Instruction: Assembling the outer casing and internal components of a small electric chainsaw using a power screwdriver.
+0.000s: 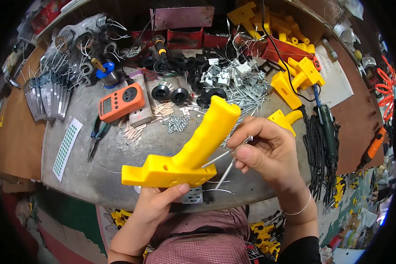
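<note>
My left hand [156, 203] grips a yellow plastic pistol-style handle [204, 134] from below, thumb against its base. The grip part slants up to the right. Beneath the base a perforated metal plate [192, 196] and thin wires show; how they join the handle is hidden. Between thumb and fingers, my right hand [268, 152] pinches long metal screws [225, 173]. One screw's tip meets the handle's base beside the grip; whether it is inside a hole I cannot tell. Another hangs down at a slant in front of the base.
Loose long screws [251, 99], small nuts [177, 123] and black round parts [179, 95] lie on the grey table. An orange meter [122, 103] and pliers [97, 136] are at left. More yellow handles [301, 79] and a green electric screwdriver [328, 132] are at right; a black cable hangs down.
</note>
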`<control>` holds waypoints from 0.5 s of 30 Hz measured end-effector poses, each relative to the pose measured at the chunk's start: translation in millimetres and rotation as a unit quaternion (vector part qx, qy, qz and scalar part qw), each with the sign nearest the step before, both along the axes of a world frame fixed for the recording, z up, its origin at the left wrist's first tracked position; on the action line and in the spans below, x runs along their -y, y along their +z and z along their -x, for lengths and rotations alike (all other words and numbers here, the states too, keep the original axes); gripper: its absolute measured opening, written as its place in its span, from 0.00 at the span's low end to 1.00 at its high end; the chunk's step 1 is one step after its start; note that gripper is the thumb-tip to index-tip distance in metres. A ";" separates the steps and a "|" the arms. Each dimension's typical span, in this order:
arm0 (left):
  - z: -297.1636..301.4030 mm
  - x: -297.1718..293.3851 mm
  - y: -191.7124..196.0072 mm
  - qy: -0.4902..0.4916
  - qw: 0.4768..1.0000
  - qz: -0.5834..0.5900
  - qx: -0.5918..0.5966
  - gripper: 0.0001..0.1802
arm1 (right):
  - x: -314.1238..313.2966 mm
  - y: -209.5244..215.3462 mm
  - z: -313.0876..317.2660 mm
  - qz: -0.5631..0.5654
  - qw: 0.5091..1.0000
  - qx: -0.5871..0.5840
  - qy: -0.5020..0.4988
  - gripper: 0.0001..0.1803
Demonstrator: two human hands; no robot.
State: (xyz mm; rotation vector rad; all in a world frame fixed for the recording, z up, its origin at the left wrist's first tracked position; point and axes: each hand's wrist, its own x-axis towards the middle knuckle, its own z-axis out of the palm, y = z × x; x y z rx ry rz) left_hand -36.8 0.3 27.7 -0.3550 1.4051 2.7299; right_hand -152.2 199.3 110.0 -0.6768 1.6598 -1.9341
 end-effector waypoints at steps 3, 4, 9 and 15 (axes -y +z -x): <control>-3.3 0.6 0.4 0.007 1.000 -0.014 -0.018 0.31 | 3.3 -2.2 -6.2 -0.013 1.000 -0.020 -0.019 0.10; -3.7 0.8 1.0 0.012 0.999 -0.025 -0.017 0.31 | 1.5 -2.6 -7.3 -0.030 0.999 -0.028 -0.019 0.10; -5.1 1.8 5.7 0.039 0.998 -0.040 -0.021 0.30 | 2.0 1.7 -10.7 -0.066 0.996 -0.054 -0.038 0.10; -13.7 5.2 1.0 0.030 0.999 -0.006 -0.037 0.29 | 3.7 8.7 -13.9 -0.075 0.996 -0.023 -0.037 0.10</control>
